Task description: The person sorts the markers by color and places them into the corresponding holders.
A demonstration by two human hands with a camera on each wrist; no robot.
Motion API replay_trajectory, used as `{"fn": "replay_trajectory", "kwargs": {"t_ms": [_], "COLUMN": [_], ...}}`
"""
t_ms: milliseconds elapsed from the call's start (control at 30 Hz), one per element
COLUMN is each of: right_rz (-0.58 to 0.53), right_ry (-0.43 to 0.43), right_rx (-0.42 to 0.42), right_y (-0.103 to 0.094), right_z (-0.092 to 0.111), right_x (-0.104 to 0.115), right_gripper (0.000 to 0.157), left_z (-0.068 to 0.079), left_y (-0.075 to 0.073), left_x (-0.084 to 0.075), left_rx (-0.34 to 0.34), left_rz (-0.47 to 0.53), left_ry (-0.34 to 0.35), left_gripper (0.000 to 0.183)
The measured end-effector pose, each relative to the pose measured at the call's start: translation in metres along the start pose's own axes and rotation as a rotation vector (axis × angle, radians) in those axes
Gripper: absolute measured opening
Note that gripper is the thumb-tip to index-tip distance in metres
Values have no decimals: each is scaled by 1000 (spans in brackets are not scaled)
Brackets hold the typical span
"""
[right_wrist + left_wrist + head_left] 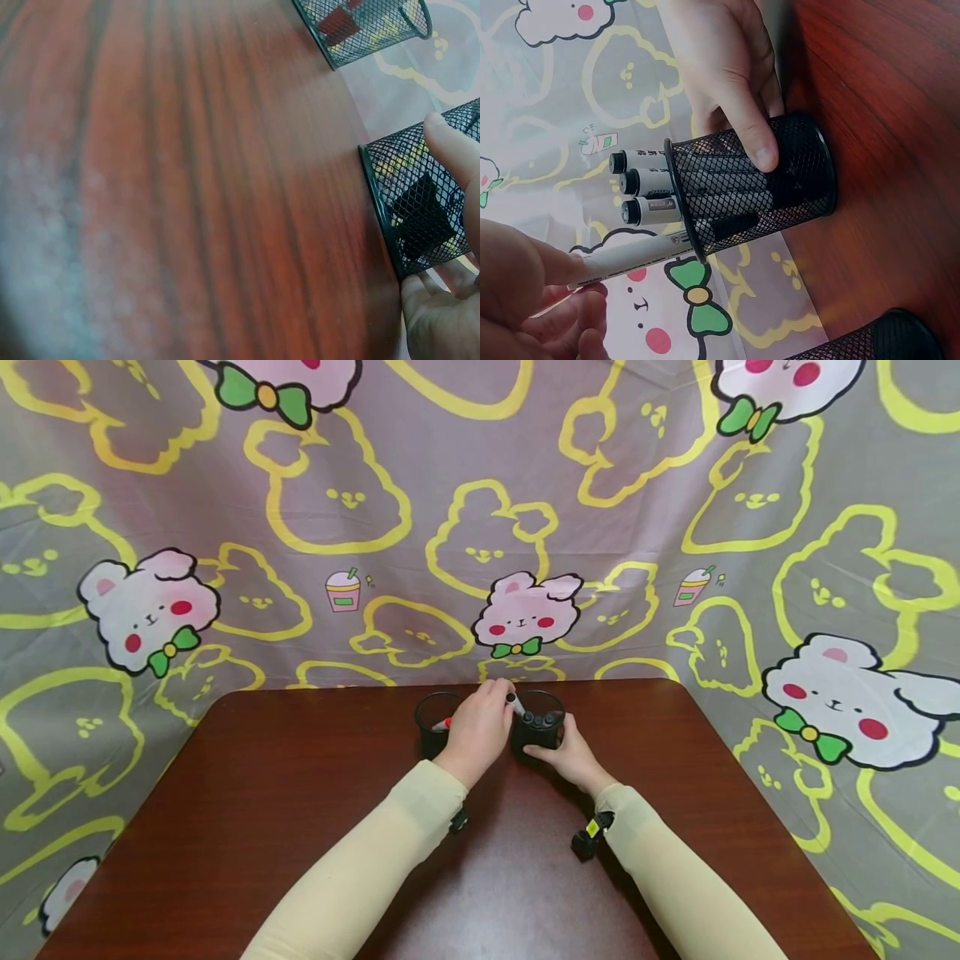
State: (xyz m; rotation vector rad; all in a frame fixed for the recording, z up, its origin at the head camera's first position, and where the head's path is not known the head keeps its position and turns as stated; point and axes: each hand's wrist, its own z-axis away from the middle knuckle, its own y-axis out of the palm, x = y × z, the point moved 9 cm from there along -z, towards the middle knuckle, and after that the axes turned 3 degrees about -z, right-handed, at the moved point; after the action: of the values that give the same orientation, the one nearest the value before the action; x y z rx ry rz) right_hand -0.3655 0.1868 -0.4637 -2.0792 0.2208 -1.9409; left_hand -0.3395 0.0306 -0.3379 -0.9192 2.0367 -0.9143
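My left hand [480, 727] pinches a white marker [634, 259] by its upper end. The marker slants over the rim of a black mesh pen cup [727, 195], and its dark lower end shows through the mesh inside. Several other white markers [651, 210] with black ends stand in that same cup. My right hand [576, 758] grips the cup from its right side, the thumb lying across the front of the mesh. The cup's base is at the tabletop in the right wrist view. Part of the left hand is cut off in the left wrist view.
To the left stands a second black mesh cup [431, 745], holding a marker with a red end [446, 724]; my left hand partly covers it. Both cups are near the back edge of the brown wooden table [300, 793]. Behind hangs a patterned cloth [405, 552].
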Motion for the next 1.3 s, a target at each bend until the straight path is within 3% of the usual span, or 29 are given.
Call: {"fn": "replay_trajectory", "kwargs": {"t_ms": [267,567,1300], "right_rz": [1,-17,8], "right_ry": [7,1,-8], "right_rx": [-1,-26,-40], "right_y": [1,1,0], "right_z": [0,-18,-19], "right_x": [-1,-36,-36], "right_gripper": [70,78,76], "left_z": [-2,-5,-4], "left_y": [10,18,35], "left_x": [-1,0,2], "left_rx": [69,87,128], "left_rz": [-12,-20,-15], "left_ry": [10,29,32], "left_gripper": [20,19,19]}}
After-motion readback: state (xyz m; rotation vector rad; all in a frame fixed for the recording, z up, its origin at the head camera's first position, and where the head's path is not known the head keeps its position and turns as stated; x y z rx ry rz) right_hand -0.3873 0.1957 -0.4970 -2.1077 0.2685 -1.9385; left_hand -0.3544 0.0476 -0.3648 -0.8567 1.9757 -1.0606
